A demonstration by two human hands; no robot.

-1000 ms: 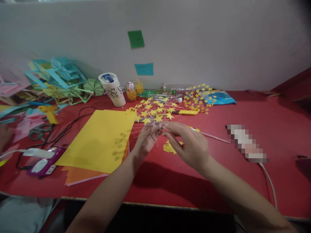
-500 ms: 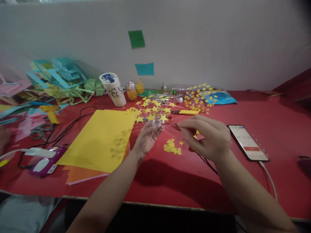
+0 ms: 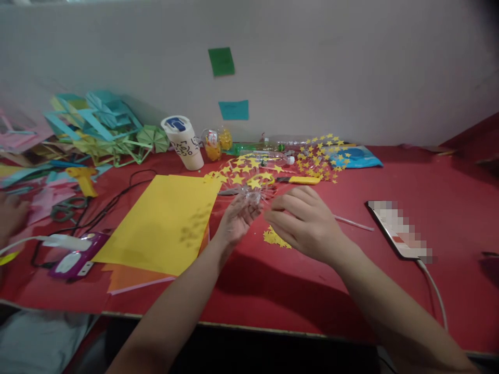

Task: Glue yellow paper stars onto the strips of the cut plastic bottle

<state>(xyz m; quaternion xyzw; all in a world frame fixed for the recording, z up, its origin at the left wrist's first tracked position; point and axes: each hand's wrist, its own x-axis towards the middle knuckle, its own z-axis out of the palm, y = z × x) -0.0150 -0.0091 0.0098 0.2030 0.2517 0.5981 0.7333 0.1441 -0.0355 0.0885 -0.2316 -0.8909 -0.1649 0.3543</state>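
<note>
1. The left hand (image 3: 237, 221) has its fingers curled up around the base of a clear plastic piece (image 3: 253, 197), gripping it above the table (image 3: 265, 296).
2. The right hand (image 3: 307, 223) is bent, fingertips drawn in towards one another, just to the right of that piece; whether anything is pinched there I cannot tell.
3. The clear plastic piece sits at the left fingertips, and yellow stars (image 3: 255, 183) fan out from it, beyond both hands.
4. Compared with half a second ago, the right hand has come leftward, nearer the piece, and now covers part of the pile of loose stars (image 3: 275, 238).
5. A thin clear rod (image 3: 354, 223), hidden in that frame, now shows beyond the right wrist.
6. Yellow paper (image 3: 167, 223) lies left of the left hand, over orange sheets (image 3: 136, 280).
7. Behind the hands are a yellow cutter (image 3: 304, 180), plastic bottles (image 3: 268, 158) and another star-covered piece (image 3: 319, 158).
8. A phone (image 3: 397, 228) lies well to the right.
</note>
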